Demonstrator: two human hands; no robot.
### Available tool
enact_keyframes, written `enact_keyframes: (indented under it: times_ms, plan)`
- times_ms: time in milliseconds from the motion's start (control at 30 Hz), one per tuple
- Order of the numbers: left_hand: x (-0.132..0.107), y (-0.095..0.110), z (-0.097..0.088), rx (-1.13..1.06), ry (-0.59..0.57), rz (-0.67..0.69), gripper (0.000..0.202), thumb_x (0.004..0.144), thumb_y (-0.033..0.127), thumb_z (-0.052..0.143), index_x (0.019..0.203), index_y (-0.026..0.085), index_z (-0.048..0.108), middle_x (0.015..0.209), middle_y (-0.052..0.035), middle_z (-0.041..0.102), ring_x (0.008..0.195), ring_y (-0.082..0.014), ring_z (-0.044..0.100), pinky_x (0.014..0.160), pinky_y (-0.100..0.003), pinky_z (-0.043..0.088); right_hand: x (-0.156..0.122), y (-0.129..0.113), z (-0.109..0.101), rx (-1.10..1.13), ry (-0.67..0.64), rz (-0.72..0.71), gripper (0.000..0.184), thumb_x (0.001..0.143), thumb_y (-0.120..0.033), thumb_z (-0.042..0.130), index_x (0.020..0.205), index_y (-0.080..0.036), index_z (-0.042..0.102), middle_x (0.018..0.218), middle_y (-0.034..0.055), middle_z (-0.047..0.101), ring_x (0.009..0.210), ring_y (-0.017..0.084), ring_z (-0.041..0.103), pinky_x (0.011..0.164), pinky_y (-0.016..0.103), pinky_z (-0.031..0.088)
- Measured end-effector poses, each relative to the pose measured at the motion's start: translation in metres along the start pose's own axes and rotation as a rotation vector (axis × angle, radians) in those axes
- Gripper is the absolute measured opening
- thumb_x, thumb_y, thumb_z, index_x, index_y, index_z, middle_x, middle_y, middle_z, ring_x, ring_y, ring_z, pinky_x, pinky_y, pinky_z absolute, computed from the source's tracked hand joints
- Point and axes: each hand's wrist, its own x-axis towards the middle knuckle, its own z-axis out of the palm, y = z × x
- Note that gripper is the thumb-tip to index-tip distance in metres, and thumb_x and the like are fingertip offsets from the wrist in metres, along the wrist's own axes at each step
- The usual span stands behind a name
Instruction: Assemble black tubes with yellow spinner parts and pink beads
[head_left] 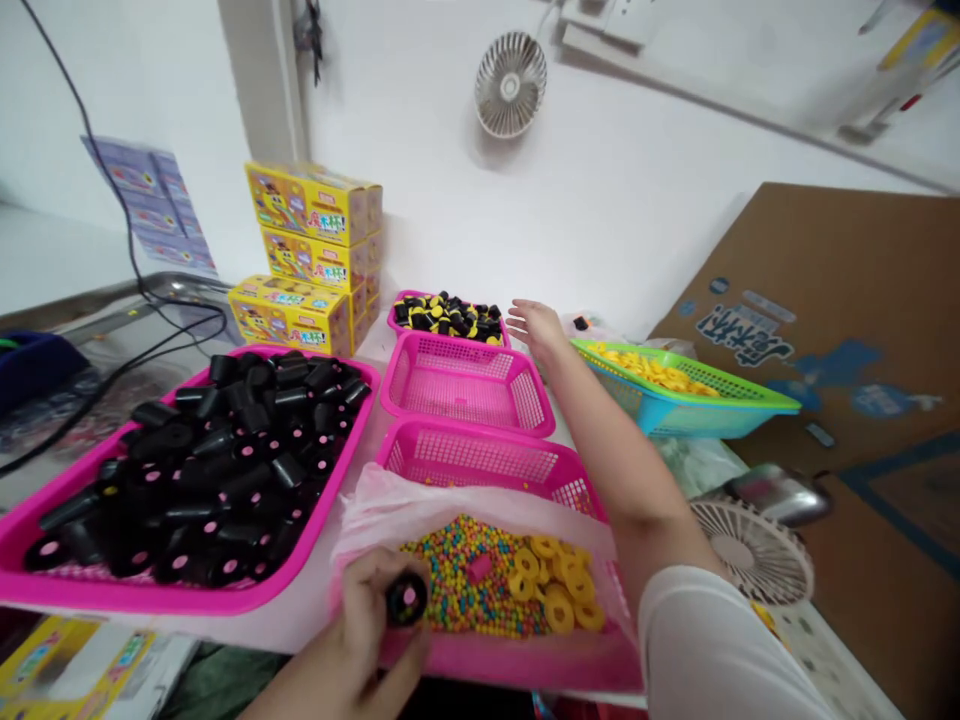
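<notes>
The left hand (367, 620) gripped a black tube (406, 598) with a pink end; the right hand (536, 328) reached out, fingers spread and empty, beside the far basket (397, 312) of black-and-yellow pieces.

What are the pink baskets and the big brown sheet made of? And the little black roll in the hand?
The pink baskets look like glossy moulded plastic: bright colour and a fine mesh of holes. The brown sheet looks like matte cardboard, flat, with blue print. The black roll in the left hand is probably plastic too, smooth and dark with a pink centre, though that is hard to confirm.
</notes>
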Motion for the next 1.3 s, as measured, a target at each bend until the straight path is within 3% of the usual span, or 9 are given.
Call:
enact_keyframes:
  times_ms: [167,233,300,400,500,600,833,1100,1300]
  plan:
    - [0.000,0.016,0.010,0.237,0.009,0.252,0.034,0.103,0.022,0.052,0.130,0.031,0.034,0.117,-0.0075,0.062,0.111,-0.0195,0.072,0.088,-0.034,0.064,-0.102,0.000,-0.043,0.027,-0.235,0.026,0.011,0.089,-0.012,0.074,0.099,-0.016,0.076,0.088,0.0031,0.078,0.073,0.011,0.072,0.068,0.022,0.059]
    - [0.000,0.021,0.014,0.265,-0.005,0.342,0.035,0.103,0.018,0.051,0.130,0.029,0.031,0.115,-0.0072,0.061,0.109,-0.0178,0.071,0.088,-0.032,0.064,-0.156,0.002,-0.069,-0.069,-0.457,-0.192,0.016,0.085,-0.022,0.081,0.100,-0.018,0.078,0.084,0.0005,0.079,0.074,0.012,0.072,0.067,0.022,0.058]
    - [-0.002,0.024,0.018,0.239,-0.030,0.351,0.034,0.103,0.015,0.051,0.126,0.029,0.030,0.115,-0.0066,0.062,0.109,-0.0169,0.070,0.089,-0.033,0.063,-0.208,0.011,-0.091,-0.259,-0.645,-0.299,0.015,0.081,-0.030,0.085,0.094,-0.022,0.081,0.078,-0.0024,0.078,0.068,0.012,0.072,0.062,0.022,0.056]
    - [-0.009,0.024,0.022,0.234,-0.046,0.315,0.036,0.102,0.016,0.054,0.124,0.029,0.030,0.115,-0.0055,0.063,0.106,-0.0173,0.070,0.088,-0.034,0.062,-0.270,0.039,-0.105,-0.748,-0.820,-0.295,0.007,0.081,-0.017,0.083,0.083,-0.024,0.082,0.079,-0.0013,0.079,0.067,0.014,0.072,0.066,0.025,0.055]
    - [-0.018,0.022,0.025,0.233,-0.056,0.306,0.037,0.101,0.017,0.057,0.124,0.030,0.031,0.115,-0.0052,0.063,0.105,-0.0185,0.071,0.087,-0.034,0.061,-0.298,0.076,-0.099,-1.082,-0.762,-0.235,0.010,0.085,-0.011,0.077,0.082,-0.020,0.080,0.094,0.0075,0.081,0.089,0.023,0.076,0.080,0.032,0.056]
    - [-0.024,0.021,0.029,0.207,-0.034,0.319,0.035,0.101,0.017,0.056,0.122,0.030,0.031,0.116,-0.0059,0.062,0.106,-0.0185,0.070,0.086,-0.034,0.060,-0.304,0.099,-0.087,-1.159,-0.648,-0.206,0.007,0.092,-0.025,0.075,0.092,-0.018,0.079,0.105,0.0135,0.079,0.098,0.030,0.075,0.081,0.036,0.056]
    - [-0.022,0.022,0.034,0.207,-0.049,0.320,0.029,0.103,0.020,0.052,0.115,0.028,0.026,0.111,-0.0057,0.060,0.104,-0.0172,0.069,0.087,-0.035,0.057,-0.299,0.114,-0.068,-1.182,-0.621,-0.239,0.036,0.092,-0.023,0.073,0.127,-0.027,0.073,0.121,0.0124,0.077,0.098,0.033,0.076,0.077,0.038,0.054]
    - [-0.019,0.023,0.032,0.214,-0.016,0.333,0.031,0.103,0.021,0.053,0.118,0.027,0.026,0.108,-0.0046,0.060,0.103,-0.0166,0.068,0.089,-0.035,0.057,-0.297,0.107,-0.076,-1.071,-0.559,-0.316,0.022,0.091,-0.010,0.068,0.101,-0.022,0.082,0.095,0.0074,0.080,0.087,0.023,0.076,0.079,0.031,0.056]
    - [-0.015,0.016,0.040,0.173,0.023,0.390,0.030,0.106,0.023,0.050,0.123,0.026,0.026,0.104,-0.0025,0.055,0.098,-0.0161,0.065,0.088,-0.034,0.055,-0.317,0.108,-0.085,-0.845,0.076,-0.662,0.024,0.098,-0.026,0.061,0.095,-0.020,0.084,0.095,0.0120,0.070,0.077,0.023,0.068,0.071,0.036,0.056]
